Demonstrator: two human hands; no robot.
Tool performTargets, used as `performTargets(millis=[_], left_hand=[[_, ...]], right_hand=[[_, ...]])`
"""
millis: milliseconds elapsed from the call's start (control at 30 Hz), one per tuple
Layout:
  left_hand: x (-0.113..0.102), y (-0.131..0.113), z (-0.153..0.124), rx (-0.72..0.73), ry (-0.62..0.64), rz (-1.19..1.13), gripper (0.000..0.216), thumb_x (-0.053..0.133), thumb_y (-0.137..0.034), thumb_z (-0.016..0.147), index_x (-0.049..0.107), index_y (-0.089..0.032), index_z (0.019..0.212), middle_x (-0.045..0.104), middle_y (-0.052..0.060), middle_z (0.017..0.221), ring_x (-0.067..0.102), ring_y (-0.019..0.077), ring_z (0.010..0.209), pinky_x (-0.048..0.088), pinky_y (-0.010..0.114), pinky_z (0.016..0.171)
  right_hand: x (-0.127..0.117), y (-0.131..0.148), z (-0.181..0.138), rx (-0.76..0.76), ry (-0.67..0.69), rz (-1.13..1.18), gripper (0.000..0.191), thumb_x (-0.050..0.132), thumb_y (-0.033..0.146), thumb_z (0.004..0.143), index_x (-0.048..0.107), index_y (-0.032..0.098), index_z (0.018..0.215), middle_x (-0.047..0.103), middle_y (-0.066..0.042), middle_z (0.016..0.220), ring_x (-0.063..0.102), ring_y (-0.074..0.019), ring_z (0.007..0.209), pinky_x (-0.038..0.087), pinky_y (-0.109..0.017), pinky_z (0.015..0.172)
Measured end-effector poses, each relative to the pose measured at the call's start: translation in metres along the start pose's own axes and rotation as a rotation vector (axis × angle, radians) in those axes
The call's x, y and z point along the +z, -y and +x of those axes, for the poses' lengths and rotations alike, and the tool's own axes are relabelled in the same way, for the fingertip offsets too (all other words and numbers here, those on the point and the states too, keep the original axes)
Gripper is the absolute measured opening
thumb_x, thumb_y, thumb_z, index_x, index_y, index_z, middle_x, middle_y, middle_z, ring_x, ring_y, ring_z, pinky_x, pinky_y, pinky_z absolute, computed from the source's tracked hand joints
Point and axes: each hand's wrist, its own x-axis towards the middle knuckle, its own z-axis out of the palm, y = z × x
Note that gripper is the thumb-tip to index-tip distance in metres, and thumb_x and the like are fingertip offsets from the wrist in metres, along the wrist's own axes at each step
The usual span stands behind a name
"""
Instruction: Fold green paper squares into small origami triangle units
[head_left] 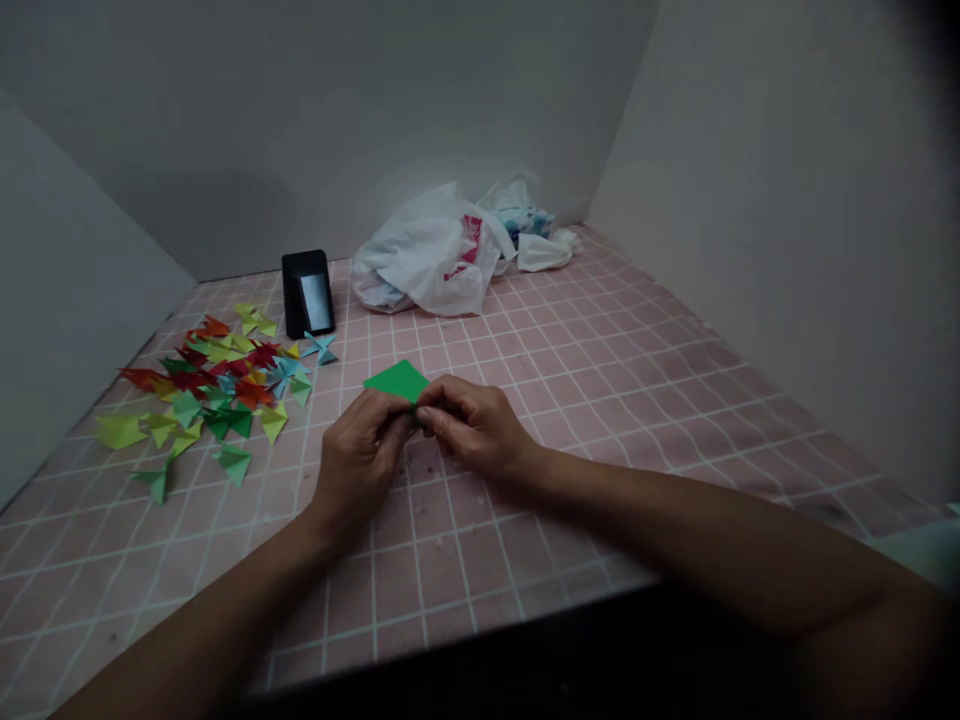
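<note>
A sheet of green paper [400,378] is held up between my two hands, over the middle of the table. My left hand [366,440] pinches its near left edge between thumb and fingers. From the other side, my right hand [477,424] pinches it close by, and the fingertips of both hands nearly meet. The upper part of the paper shows flat with a pointed top corner. Its lower part is hidden by my fingers, so any crease there cannot be made out.
Several small folded paper pieces [217,375] in red, orange, yellow, green and blue lie in a group at the left. Behind them a black phone-like device [294,290] leans upright. A white plastic bag [427,250] rests near the back wall. Pink checked cloth [600,400] covers the table.
</note>
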Motion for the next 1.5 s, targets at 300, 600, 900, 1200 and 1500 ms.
performTargets(millis=[300,600,900,1200,1500], left_hand=[[0.001,0.002,-0.001,-0.052,-0.013,-0.094,0.010,0.065,-0.014,0.093,0.070,-0.023,0.093,0.069,-0.001,0.084,0.065,0.0152,0.076,0.051,0.029,0.073],[0.000,0.002,-0.001,-0.089,-0.012,-0.094,0.006,0.066,-0.017,0.092,0.070,-0.021,0.090,0.068,0.000,0.080,0.064,0.0153,0.072,0.049,0.029,0.069],[0.000,-0.001,0.000,-0.075,-0.009,-0.055,0.007,0.064,-0.017,0.092,0.068,-0.022,0.088,0.067,0.001,0.080,0.064,0.0166,0.074,0.049,0.031,0.069],[0.000,-0.002,-0.001,-0.186,-0.053,-0.198,0.004,0.068,-0.017,0.089,0.068,-0.021,0.088,0.068,0.000,0.082,0.066,0.0142,0.074,0.053,0.027,0.069],[0.003,0.006,0.002,-0.539,0.012,-0.717,0.019,0.080,-0.032,0.083,0.068,-0.020,0.092,0.074,0.002,0.087,0.073,0.0156,0.073,0.064,0.032,0.075]], right_hand=[[0.000,0.000,0.000,0.013,0.020,-0.019,0.007,0.056,0.021,0.096,0.058,0.019,0.089,0.059,0.001,0.076,0.060,-0.0131,0.074,0.046,-0.026,0.065],[-0.001,-0.001,0.001,-0.004,0.032,-0.067,0.007,0.055,0.018,0.095,0.057,0.020,0.088,0.059,0.001,0.074,0.058,-0.0126,0.071,0.045,-0.026,0.063],[0.001,0.001,0.000,-0.031,-0.013,-0.179,0.006,0.054,0.018,0.090,0.055,0.020,0.084,0.058,0.002,0.074,0.051,-0.0111,0.065,0.040,-0.027,0.062],[0.000,0.001,-0.001,-0.092,-0.013,-0.173,0.007,0.054,0.018,0.091,0.056,0.020,0.084,0.058,0.002,0.074,0.052,-0.0110,0.064,0.041,-0.027,0.063],[0.000,-0.009,0.002,-0.043,-0.044,-0.150,0.007,0.056,0.016,0.093,0.062,0.019,0.095,0.066,0.000,0.083,0.060,-0.0124,0.073,0.046,-0.026,0.068]])
